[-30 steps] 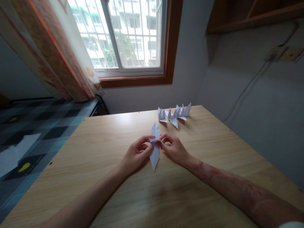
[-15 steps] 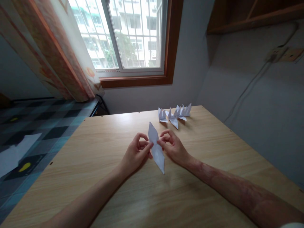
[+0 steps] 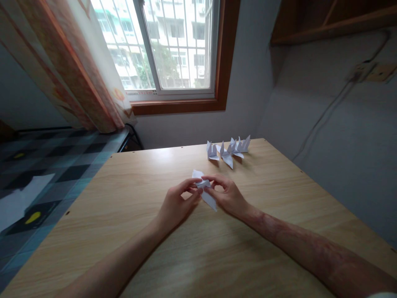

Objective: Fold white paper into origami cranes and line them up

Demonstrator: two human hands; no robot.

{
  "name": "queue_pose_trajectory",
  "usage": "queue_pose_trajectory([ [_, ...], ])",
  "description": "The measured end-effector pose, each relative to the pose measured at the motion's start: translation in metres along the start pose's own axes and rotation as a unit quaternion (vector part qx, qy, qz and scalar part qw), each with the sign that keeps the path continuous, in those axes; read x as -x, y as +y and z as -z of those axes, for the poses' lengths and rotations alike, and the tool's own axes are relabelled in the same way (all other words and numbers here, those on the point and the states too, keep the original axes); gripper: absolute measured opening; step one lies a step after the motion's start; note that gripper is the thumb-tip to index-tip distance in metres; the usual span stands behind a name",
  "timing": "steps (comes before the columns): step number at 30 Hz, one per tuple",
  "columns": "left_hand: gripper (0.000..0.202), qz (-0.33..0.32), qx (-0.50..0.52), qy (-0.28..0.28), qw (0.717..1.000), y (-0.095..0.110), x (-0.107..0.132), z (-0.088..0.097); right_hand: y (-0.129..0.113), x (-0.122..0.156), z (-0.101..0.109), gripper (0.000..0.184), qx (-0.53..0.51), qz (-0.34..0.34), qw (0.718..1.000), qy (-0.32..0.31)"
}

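Observation:
Between my hands is a folded white paper piece (image 3: 209,199), its pointed ends sticking out toward the far left and near right. My left hand (image 3: 180,198) pinches its middle from the left with thumb and forefinger. From the right, my right hand (image 3: 228,194) pinches the same middle part, thumb low and forefinger on top. The fingertips of both hands almost meet there and hide some of the folds. Beyond my right hand, several white origami cranes (image 3: 226,155) stand in a row on the wooden table (image 3: 149,174).
A checked bed cover (image 3: 62,165) with a white paper sheet (image 3: 27,198) on it lies left of the table. Behind are a barred window (image 3: 173,49) and a curtain (image 3: 77,66). A cable (image 3: 322,114) runs down the right wall from a socket (image 3: 361,72).
The paper piece lay long and flat between my hands; now its middle is bunched and its ends look shorter. Both forefingers have come in over its middle.

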State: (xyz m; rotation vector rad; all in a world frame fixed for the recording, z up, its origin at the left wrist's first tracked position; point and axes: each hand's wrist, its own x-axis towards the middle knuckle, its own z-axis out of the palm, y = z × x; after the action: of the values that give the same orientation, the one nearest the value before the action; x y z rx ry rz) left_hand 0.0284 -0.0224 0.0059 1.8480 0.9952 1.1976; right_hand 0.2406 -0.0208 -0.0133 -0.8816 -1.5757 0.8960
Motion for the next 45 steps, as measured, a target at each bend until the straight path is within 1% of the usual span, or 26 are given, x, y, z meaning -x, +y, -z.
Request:
queue_pose_trajectory([
  [2, 0.025, -0.015, -0.020, 0.016, 1.000, 0.000, 0.000, 0.000, -0.001, 0.000, 0.000, 0.030, 0.001, 0.009, 1.000, -0.002],
  [6, 0.024, -0.023, -0.014, 0.032, 0.999, 0.002, -0.002, 0.003, -0.007, 0.000, 0.001, 0.036, -0.004, 0.012, 1.000, -0.016],
  [11, 0.022, -0.033, -0.027, 0.024, 0.999, 0.004, -0.002, 0.006, -0.008, 0.000, 0.001, 0.030, 0.010, 0.028, 1.000, -0.005],
  [15, 0.021, -0.041, -0.034, 0.019, 0.998, 0.005, -0.001, 0.004, -0.006, 0.001, 0.000, 0.021, 0.030, 0.029, 0.999, 0.016],
  [19, 0.039, -0.023, -0.025, 0.033, 0.999, 0.004, -0.001, 0.001, -0.004, 0.002, 0.000, 0.018, 0.045, 0.037, 0.998, 0.038],
  [21, 0.033, -0.025, -0.033, 0.030, 0.999, 0.004, -0.002, 0.000, -0.004, 0.002, 0.001, 0.016, 0.053, 0.054, 0.996, 0.038],
  [23, 0.019, -0.045, -0.051, 0.024, 0.997, 0.004, -0.003, 0.001, -0.004, 0.002, 0.001, 0.015, 0.059, 0.070, 0.995, 0.036],
  [25, 0.012, -0.065, -0.066, 0.020, 0.996, 0.004, -0.003, 0.001, -0.005, 0.002, 0.001, 0.015, 0.058, 0.076, 0.995, 0.032],
  [29, 0.012, -0.094, -0.078, 0.020, 0.992, 0.007, -0.004, 0.003, -0.012, 0.002, 0.001, 0.014, 0.058, 0.087, 0.994, 0.027],
  [32, 0.013, -0.108, -0.066, 0.036, 0.991, 0.009, -0.005, 0.005, -0.015, 0.001, 0.001, 0.015, 0.072, 0.096, 0.992, 0.034],
  [35, 0.019, -0.087, -0.017, 0.023, 0.996, 0.008, -0.005, 0.007, -0.014, -0.001, 0.002, 0.014, 0.070, 0.079, 0.994, 0.034],
  [37, 0.021, -0.053, 0.027, 0.001, 0.998, 0.006, -0.005, 0.007, -0.011, -0.001, 0.001, 0.019, 0.051, 0.039, 0.998, 0.011],
  [40, 0.021, 0.005, 0.088, -0.017, 0.996, 0.001, -0.004, 0.005, -0.008, 0.000, 0.001, 0.026, 0.015, -0.016, 0.999, -0.024],
  [42, 0.025, 0.034, 0.108, -0.026, 0.993, -0.001, -0.004, 0.004, -0.007, 0.001, 0.000, 0.030, -0.002, -0.022, 1.000, -0.021],
  [45, 0.026, 0.054, 0.114, -0.042, 0.991, -0.002, -0.005, 0.003, -0.007, 0.002, -0.001, 0.033, -0.020, -0.019, 1.000, -0.014],
])
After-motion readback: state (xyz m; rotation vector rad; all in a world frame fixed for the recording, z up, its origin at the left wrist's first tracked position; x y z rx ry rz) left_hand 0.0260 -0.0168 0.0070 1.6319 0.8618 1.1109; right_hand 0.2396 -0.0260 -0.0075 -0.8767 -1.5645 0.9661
